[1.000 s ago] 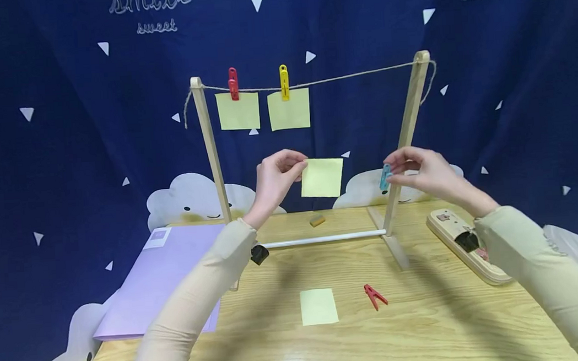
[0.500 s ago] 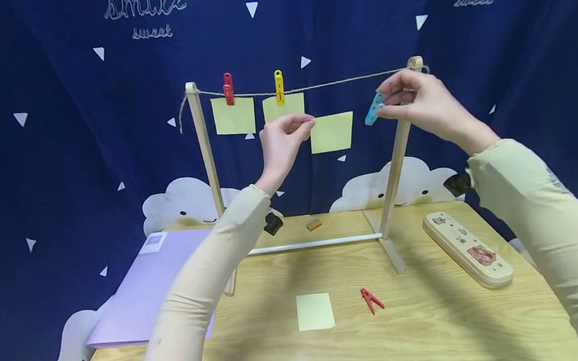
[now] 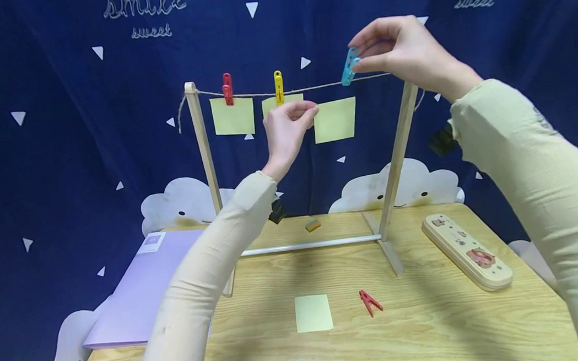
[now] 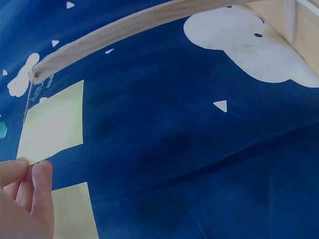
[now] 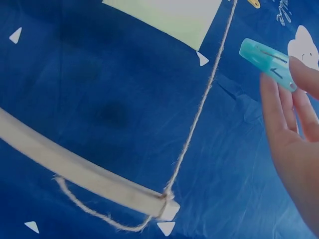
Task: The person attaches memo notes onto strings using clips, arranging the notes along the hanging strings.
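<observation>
My left hand [image 3: 292, 117] pinches the left edge of a yellow sticky note [image 3: 335, 120] and holds it just under the twine line [image 3: 313, 86] of a wooden rack. The note [image 4: 51, 122] shows above my fingertips [image 4: 40, 172] in the left wrist view. My right hand [image 3: 390, 47] pinches a blue clothespin [image 3: 349, 65] right at the twine, above the note's right side. In the right wrist view the blue clothespin [image 5: 266, 57] sits beside the twine [image 5: 199, 109]. A red pin [image 3: 226, 88] and a yellow pin [image 3: 279, 87] hold two other notes on the line.
On the wooden table [image 3: 427, 326] lie a loose yellow note [image 3: 313, 313], a red clothespin [image 3: 370, 301], a small eraser-like block [image 3: 312, 225], a purple folder [image 3: 146, 286] at the left and a wooden pencil case [image 3: 466, 249] at the right. The rack's right post [image 3: 396, 152] stands by my right arm.
Both hands rose from table height to the line. The note moved up and right to just under the twine, and the blue pin went up and left onto the twine.
</observation>
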{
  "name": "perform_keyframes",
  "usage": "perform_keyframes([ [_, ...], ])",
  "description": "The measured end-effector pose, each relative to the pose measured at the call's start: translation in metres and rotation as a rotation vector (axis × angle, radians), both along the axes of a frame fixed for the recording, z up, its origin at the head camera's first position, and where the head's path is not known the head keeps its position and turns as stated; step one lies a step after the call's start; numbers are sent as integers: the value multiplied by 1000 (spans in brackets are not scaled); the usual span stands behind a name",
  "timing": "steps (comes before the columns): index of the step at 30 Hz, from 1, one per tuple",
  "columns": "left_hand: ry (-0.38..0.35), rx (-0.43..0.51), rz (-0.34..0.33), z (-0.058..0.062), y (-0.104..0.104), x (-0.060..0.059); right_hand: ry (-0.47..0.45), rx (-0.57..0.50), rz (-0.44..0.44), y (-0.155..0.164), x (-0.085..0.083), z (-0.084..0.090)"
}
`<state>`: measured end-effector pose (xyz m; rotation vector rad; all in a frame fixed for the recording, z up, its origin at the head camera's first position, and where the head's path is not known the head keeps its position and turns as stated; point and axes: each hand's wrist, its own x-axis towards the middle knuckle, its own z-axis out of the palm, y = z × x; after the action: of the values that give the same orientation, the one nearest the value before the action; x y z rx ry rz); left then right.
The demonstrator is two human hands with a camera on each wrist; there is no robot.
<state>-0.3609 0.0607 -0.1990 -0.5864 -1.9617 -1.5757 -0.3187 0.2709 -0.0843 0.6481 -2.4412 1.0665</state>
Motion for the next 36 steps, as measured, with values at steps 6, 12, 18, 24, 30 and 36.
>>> perform_keyframes([
  [6,9,-3,18,3,1,-3,4,80,-45,-11,-13,7],
  [12,15,-12,28,5,0,-3,-14,104,-60,-13,-24,8],
  [18,42,-38,63,9,-2,-5,-37,78,-47,-15,-31,9],
  [24,29,-50,64,8,-3,-1,-60,86,-38,-15,-35,9],
  [30,32,-67,64,7,-3,1,-68,112,-37,-17,-38,10],
  [36,33,-73,79,6,-4,-1,-89,98,-18,-19,-41,9],
])
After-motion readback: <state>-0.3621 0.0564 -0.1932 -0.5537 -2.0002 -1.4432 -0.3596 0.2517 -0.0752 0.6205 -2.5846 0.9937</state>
